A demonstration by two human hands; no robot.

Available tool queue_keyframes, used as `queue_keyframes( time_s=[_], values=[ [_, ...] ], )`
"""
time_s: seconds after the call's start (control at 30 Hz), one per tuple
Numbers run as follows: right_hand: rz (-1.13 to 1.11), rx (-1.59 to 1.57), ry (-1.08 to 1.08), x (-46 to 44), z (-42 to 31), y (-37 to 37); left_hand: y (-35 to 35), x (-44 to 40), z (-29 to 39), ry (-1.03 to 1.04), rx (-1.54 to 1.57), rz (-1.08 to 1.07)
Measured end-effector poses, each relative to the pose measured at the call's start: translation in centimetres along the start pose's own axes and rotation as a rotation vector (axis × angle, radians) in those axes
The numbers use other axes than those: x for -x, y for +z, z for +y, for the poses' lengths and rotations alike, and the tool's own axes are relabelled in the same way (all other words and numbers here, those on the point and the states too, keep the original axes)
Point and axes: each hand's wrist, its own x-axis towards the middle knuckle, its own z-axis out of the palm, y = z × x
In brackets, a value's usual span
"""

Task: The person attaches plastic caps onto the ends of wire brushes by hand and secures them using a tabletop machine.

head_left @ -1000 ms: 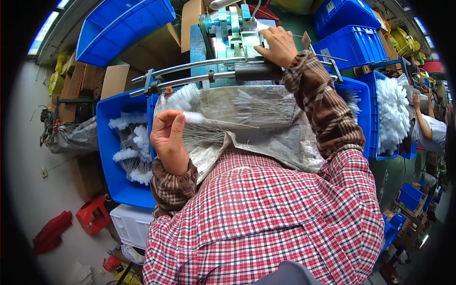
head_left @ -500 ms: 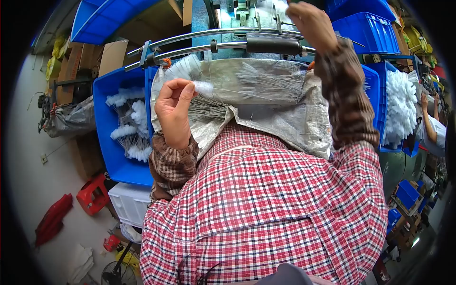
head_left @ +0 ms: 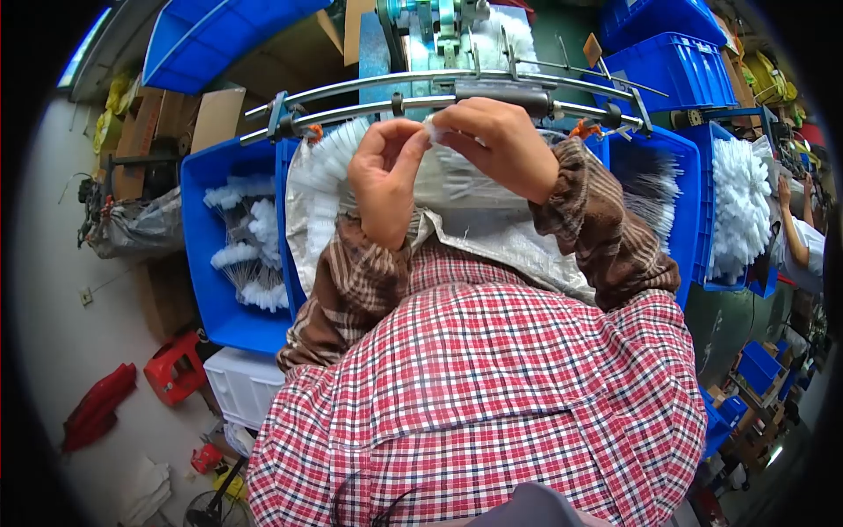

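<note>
Near the metal rails, my left hand [head_left: 384, 180] and my right hand [head_left: 502, 147] meet fingertip to fingertip. Both are closed in a pinch on a small white-bristled wire brush [head_left: 430, 131], of which only a bit of white shows; the fingers cover the rest. Below them, a grey-white sheet [head_left: 492, 230] hangs from the rail and spreads across my lap. White-bristled brushes [head_left: 327, 176] lie on its left side, and more brushes [head_left: 461, 176] lie behind my right hand, partly hidden by it.
A machine [head_left: 448, 35] stands beyond the rails [head_left: 351, 109]. A blue bin [head_left: 233, 316] with brushes is at left; another blue bin [head_left: 690, 176] with wire brushes is at right. Further right are a pile of white brushes [head_left: 738, 206] and another person's arm [head_left: 795, 237].
My right hand has come down from the machine, leftward to my left hand. My left hand has moved right and slightly inward with the brush. The view has shifted a little.
</note>
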Motion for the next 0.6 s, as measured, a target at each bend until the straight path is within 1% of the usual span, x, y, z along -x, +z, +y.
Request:
queue_keyframes(
  time_s=[0.07,0.1,0.13,0.2,0.23,0.27,0.3,0.4,0.5,0.6],
  values=[
    [0.021,0.068,-0.037,-0.6,1.5,-0.1,-0.9,0.1,0.8,0.012,-0.013,-0.008],
    [0.052,0.16,-0.046,-1.3,2.7,-0.8,-2.7,0.1,0.2,0.049,-0.134,-0.021],
    [0.081,0.25,-0.055,-2.0,4.4,-1.6,-4.5,0.2,0.0,0.088,-0.289,0.005],
    [0.154,0.536,-0.029,-3.0,9.6,-2.2,-7.5,0.6,0.7,0.198,-0.766,0.058],
    [0.158,0.625,-0.001,-3.4,11.3,-2.5,-9.0,1.0,0.5,0.227,-0.922,0.105],
    [0.114,0.71,0.024,-4.0,12.4,-2.7,-10.5,1.5,-0.2,0.259,-1.077,0.156],
    [0.096,0.754,0.012,-4.6,13.6,-2.5,-12.1,2.2,-0.8,0.295,-1.216,0.189],
    [0.063,0.828,0.022,-5.5,15.9,-1.7,-15.6,4.4,-1.6,0.129,-1.355,0.103],
    [0.008,0.858,0.027,-6.2,16.3,-1.8,-16.8,5.7,-2.1,0.046,-1.328,0.041],
    [-0.001,0.831,0.017,-6.3,16.5,-1.8,-16.5,5.8,-2.4,-0.044,-1.231,0.056]
  ],
)
